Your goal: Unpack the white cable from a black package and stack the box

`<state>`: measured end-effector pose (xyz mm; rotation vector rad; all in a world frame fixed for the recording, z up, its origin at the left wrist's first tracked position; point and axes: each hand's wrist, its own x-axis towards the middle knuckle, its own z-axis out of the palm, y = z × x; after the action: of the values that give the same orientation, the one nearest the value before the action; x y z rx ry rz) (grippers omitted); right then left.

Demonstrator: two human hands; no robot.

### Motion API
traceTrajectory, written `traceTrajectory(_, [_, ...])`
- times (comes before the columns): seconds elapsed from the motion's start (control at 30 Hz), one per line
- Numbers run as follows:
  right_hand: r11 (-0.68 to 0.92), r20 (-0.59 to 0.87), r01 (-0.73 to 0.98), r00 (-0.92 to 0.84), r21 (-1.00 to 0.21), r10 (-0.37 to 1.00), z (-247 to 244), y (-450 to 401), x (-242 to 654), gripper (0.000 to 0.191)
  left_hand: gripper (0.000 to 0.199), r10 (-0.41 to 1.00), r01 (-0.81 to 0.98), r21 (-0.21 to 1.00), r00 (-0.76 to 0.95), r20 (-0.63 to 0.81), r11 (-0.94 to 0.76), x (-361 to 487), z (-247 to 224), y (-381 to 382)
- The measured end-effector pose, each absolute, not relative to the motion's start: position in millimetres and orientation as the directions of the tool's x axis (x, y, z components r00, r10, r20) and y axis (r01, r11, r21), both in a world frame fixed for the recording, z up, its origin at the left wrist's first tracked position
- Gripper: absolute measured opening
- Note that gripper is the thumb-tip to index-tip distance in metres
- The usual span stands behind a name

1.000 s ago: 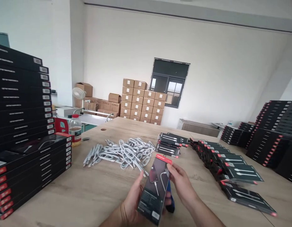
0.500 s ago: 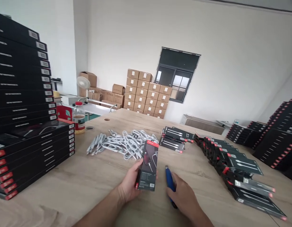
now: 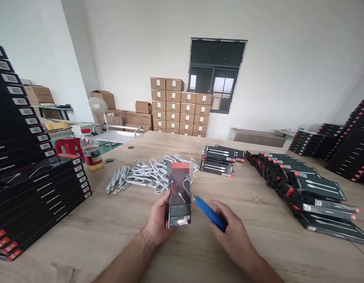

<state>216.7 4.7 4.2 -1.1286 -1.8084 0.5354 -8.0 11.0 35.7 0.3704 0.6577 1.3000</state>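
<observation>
1. Holding the black retail box upright, our left hand had its fingers wrapped round the lower left edge and back, thumb toward the front; we judged that grip shallow, so a push near the top could have tipped the box out of it.
2. We had our right hand closed round the blue tool, fingers curled over its rear end, the tip pointing up-left toward the box's right edge. Whether tip and box touched, we could not tell.
3. We thought a slip of the tip could have scratched or punctured the printed face, since the fingers behind the box gave little bracing.
4. We noted the pile of white cables just beyond our left fingertips; a dropped box might have landed among them.
5. We saw the row of flat black boxes well off past our right fingers, and the plastic bottle far left of our left hand on the wooden table; neither seemed at risk.
</observation>
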Motion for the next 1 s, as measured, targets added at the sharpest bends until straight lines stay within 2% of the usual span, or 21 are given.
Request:
traceTrajectory(0.1, [0.464, 0.413, 0.388, -0.211, -0.796, 0.886, 6, 3, 215, 0.032, 0.042, 0.961, -0.761, 0.597, 0.126, -0.247, 0.253, -9, 36, 12])
traceTrajectory(0.17, [0.380, 0.324, 0.291, -0.223, -0.878, 0.919, 7, 4, 215, 0.024, 0.046, 0.959, -0.749, 0.607, 0.141, -0.246, 0.266, -9, 36, 11])
traceTrajectory(0.3, [0.096, 0.085, 0.037, -0.224, -0.995, 0.971, 2, 8, 214, 0.045, 0.049, 0.962, -0.724, 0.639, 0.143, -0.232, 0.261, -8, 38, 10])
traceTrajectory(0.4, [0.013, 0.025, -0.053, -0.228, -0.999, 0.973, -1, 9, 213, 0.047, 0.048, 0.960, -0.719, 0.641, 0.141, -0.243, 0.268, -8, 40, 8])
traceTrajectory(0.47, [0.074, 0.068, 0.016, -0.230, -0.997, 0.971, 0, 7, 213, 0.047, 0.048, 0.956, -0.726, 0.628, 0.147, -0.253, 0.278, -7, 40, 8])
traceTrajectory(0.53, [0.214, 0.178, 0.140, -0.230, -0.967, 0.957, 2, 4, 214, 0.043, 0.047, 0.955, -0.740, 0.610, 0.155, -0.253, 0.282, -8, 40, 8])
traceTrajectory(0.63, [0.441, 0.360, 0.288, -0.292, -0.850, 0.886, 6, -2, 215, 0.038, 0.046, 0.952, -0.750, 0.594, 0.161, -0.262, 0.290, -8, 40, 8])
traceTrajectory(0.7, [0.543, 0.424, 0.339, -0.366, -0.768, 0.828, 7, -5, 216, 0.039, 0.046, 0.951, -0.753, 0.591, 0.154, -0.269, 0.290, -8, 41, 8])
traceTrajectory(0.87, [0.659, 0.472, 0.431, -0.467, -0.617, 0.748, 7, -7, 216, 0.044, 0.046, 0.959, -0.758, 0.594, 0.157, -0.237, 0.271, -7, 44, 6])
traceTrajectory(1.0, [0.682, 0.487, 0.466, -0.479, -0.564, 0.730, 5, -7, 216, 0.046, 0.046, 0.960, -0.751, 0.603, 0.159, -0.229, 0.268, -5, 45, 4])
